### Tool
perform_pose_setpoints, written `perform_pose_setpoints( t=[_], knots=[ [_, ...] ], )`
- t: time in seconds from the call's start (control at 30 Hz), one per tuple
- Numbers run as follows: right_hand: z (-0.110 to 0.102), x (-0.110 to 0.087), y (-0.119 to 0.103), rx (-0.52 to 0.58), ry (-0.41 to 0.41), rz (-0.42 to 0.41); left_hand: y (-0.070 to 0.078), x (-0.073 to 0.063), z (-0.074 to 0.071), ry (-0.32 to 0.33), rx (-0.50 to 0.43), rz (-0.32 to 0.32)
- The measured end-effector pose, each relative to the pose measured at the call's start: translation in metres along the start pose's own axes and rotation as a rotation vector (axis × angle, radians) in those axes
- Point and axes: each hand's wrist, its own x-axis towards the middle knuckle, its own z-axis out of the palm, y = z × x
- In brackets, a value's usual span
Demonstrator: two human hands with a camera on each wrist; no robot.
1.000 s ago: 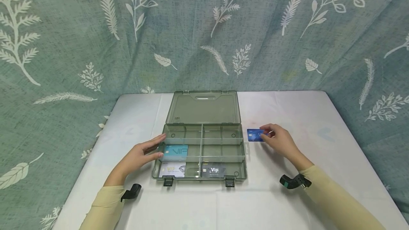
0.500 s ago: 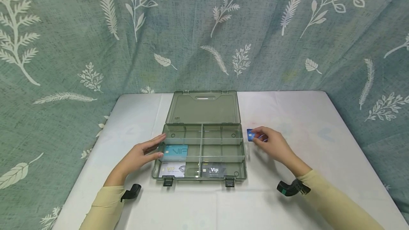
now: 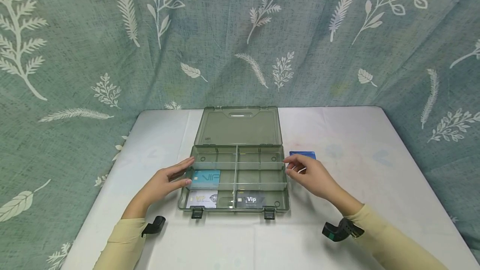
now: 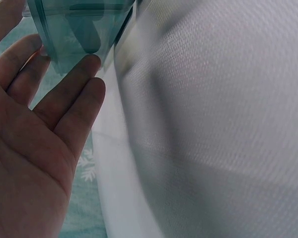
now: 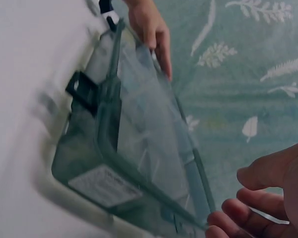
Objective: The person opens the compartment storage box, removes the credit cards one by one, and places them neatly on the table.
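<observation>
A clear grey-green plastic box (image 3: 260, 176) with several compartments stands on the table, its lid (image 3: 238, 126) folded back. My left hand (image 3: 165, 184) rests its extended fingers against the box's left side. At the right rim is my right hand (image 3: 313, 176), fingers loosely bent, with a gap between thumb and fingertips and nothing held. A blue card (image 3: 303, 153) lies on the table, partly hidden behind that hand. Inside the box are a light-blue VIP card (image 3: 206, 179) in the middle left compartment, a white VIP card (image 3: 202, 198) front left and a dark grey Vip card (image 3: 250, 199) front right.
Two black latches (image 3: 197, 213) hang at the box's front edge. White cloth covers the table (image 3: 225, 245). A green leaf-patterned curtain (image 3: 240, 41) rises behind and beside it. Each wrist carries a black camera mount (image 3: 342, 230).
My right hand has moved left across the blue card to the box's right rim. The blue card keeps its place on the table. My left hand has not moved.
</observation>
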Motion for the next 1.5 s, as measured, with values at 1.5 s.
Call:
perform_pose_setpoints(
  t=[1.5],
  knots=[
    [0.028, -0.009, -0.028, 0.331, -0.490, 0.120, -0.002, 0.001, 0.001, 0.006, 0.007, -0.005]
  ],
)
